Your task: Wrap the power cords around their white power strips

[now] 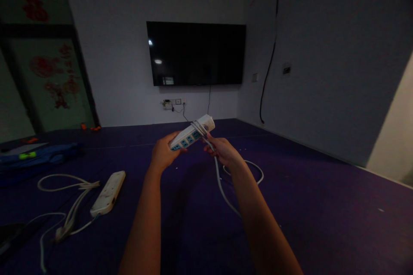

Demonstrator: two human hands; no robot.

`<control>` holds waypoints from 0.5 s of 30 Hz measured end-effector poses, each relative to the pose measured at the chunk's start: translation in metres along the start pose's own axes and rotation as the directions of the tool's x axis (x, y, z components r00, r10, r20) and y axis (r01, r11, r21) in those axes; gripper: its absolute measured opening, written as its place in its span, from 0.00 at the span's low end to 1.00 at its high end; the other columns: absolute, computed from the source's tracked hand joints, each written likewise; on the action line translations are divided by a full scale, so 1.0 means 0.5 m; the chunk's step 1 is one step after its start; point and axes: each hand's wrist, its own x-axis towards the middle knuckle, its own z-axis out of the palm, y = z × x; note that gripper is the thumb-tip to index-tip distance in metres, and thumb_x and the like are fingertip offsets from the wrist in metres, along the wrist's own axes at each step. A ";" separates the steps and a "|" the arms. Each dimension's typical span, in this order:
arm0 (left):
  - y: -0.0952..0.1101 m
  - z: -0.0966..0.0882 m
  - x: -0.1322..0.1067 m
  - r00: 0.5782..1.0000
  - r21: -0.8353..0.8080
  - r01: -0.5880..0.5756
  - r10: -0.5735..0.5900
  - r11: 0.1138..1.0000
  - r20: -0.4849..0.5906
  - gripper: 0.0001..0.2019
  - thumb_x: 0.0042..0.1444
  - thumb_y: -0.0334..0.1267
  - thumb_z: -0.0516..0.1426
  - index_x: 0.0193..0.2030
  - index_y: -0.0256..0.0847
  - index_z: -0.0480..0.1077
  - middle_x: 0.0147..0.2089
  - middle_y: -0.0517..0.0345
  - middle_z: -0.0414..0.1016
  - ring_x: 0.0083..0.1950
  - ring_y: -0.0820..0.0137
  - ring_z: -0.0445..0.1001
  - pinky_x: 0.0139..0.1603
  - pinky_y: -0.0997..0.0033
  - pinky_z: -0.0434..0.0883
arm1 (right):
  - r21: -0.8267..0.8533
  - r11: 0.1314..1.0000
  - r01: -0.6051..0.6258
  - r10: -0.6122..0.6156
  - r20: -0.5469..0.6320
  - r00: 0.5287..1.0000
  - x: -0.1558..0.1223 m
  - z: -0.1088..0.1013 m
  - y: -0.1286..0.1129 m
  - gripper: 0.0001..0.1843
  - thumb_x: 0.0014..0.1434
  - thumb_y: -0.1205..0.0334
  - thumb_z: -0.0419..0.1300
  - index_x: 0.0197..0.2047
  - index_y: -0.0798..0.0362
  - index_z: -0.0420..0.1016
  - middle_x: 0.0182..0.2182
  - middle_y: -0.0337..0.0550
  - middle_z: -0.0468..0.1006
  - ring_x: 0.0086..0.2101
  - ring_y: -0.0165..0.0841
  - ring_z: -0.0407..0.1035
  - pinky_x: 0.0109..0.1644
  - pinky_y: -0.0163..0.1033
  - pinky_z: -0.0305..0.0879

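Observation:
A white power strip (184,136) with blue-green sockets is held up in front of me, tilted with its right end higher. My left hand (164,151) grips its lower left end, fingers wrapped round it. Several turns of white cord (199,129) go round the strip near its right end. Just below those turns, my right hand (222,149) is closed on the cord. From there the cord hangs down and curves under my right forearm, with a loose loop (258,172) lying on the purple surface.
On the purple surface (200,232) at left lies a second white power strip (109,192) with its cable (75,206) bundled. Blue cloth (61,153) lies farther left. A television (196,53) hangs on the far wall, with wall sockets (176,102) below. A dark cable (270,66) hangs at right.

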 end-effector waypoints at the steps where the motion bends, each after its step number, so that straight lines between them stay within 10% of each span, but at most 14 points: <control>1: 0.001 0.002 -0.001 1.000 0.099 0.010 -0.007 0.995 -0.023 0.29 0.42 0.40 0.65 0.54 0.43 0.68 0.49 0.52 0.75 0.49 0.61 0.73 0.48 0.65 0.68 | 0.015 1.000 -0.008 0.008 0.003 1.000 0.001 -0.001 0.000 0.19 0.62 0.53 0.53 0.29 0.61 0.69 0.13 0.40 0.69 0.12 0.21 0.56 0.13 0.26 0.45; 6: 0.009 0.011 -0.006 0.997 0.417 0.051 -0.023 0.908 -0.072 0.25 0.50 0.40 0.60 0.56 0.49 0.66 0.51 0.54 0.74 0.49 0.61 0.72 0.46 0.67 0.67 | 0.033 0.998 -0.046 0.046 0.013 0.999 0.006 -0.001 -0.001 0.26 0.63 0.46 0.46 0.33 0.62 0.70 0.13 0.40 0.68 0.12 0.21 0.53 0.12 0.26 0.43; 15: 0.002 0.032 -0.011 0.997 0.482 -0.031 0.061 0.876 -0.046 0.22 0.52 0.38 0.56 0.56 0.47 0.66 0.48 0.54 0.74 0.48 0.61 0.71 0.45 0.67 0.65 | -0.039 0.997 -0.061 0.058 -0.061 0.996 0.000 0.022 0.000 0.23 0.59 0.45 0.53 0.29 0.60 0.67 0.12 0.36 0.65 0.10 0.18 0.50 0.11 0.25 0.40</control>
